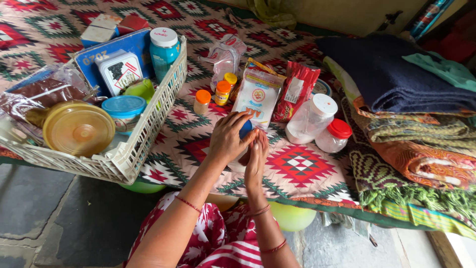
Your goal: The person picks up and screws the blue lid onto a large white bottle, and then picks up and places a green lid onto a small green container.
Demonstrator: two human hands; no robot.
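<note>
- Left hand (229, 140) cupped over a blue-lidded container (246, 130), fingers curled around its top; container standing on the patterned cloth (297, 166), mostly hidden.
- Right hand (256, 158) pressed flat against the container's side, fingers straight, steadying rather than clenched.
- Near edge of the cloth just below the wrists; bare cloth to the right of the hands.
- Left: white slatted basket (148, 129) holding a yellow round lid (78, 128), a blue-lidded tub (124, 110), a white labelled tin (120, 71) and a teal jar (164, 52).
- Just beyond the hands: white pouch (258, 97), red packet (296, 89), two orange-capped bottles (212, 98).
- Right: white-lidded jar (313, 117) lying tilted, touching a red-lidded jar (334, 136).
- Far right: folded blankets (411, 99) stacked along the edge.
</note>
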